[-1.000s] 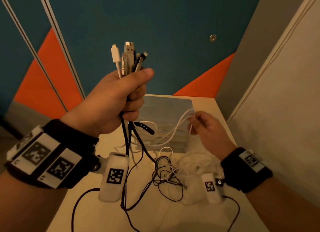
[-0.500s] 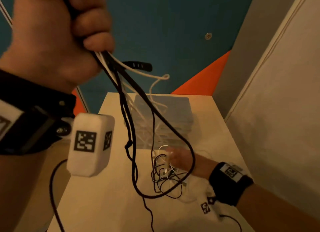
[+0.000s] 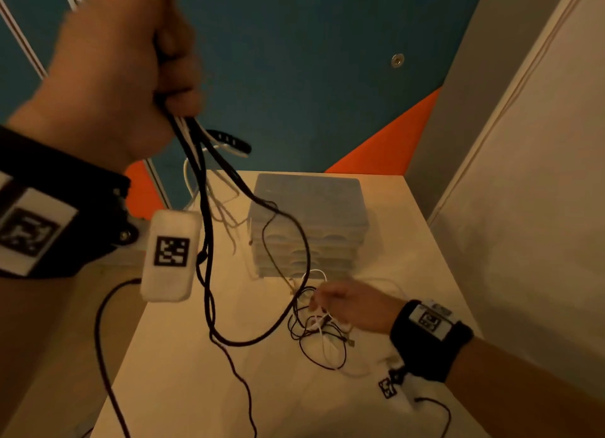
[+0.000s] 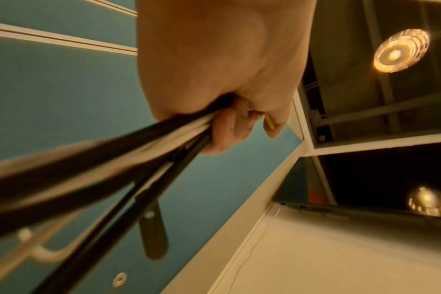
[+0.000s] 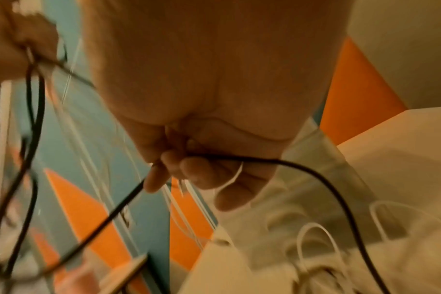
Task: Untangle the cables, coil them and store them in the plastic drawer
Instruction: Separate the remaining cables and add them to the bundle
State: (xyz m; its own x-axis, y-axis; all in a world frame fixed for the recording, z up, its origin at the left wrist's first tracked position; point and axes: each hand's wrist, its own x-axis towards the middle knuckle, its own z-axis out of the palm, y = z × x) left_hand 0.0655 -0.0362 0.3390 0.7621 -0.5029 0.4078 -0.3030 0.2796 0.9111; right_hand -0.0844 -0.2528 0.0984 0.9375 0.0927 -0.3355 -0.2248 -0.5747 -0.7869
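Left hand (image 3: 111, 77) grips raised cables (image 3: 209, 241); right hand (image 3: 353, 303) apparently pinches the tangle (image 3: 319, 332).

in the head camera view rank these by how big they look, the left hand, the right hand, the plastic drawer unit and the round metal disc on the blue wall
1. left hand, largest, though it is nearest the camera
2. plastic drawer unit
3. right hand
4. round metal disc, smallest
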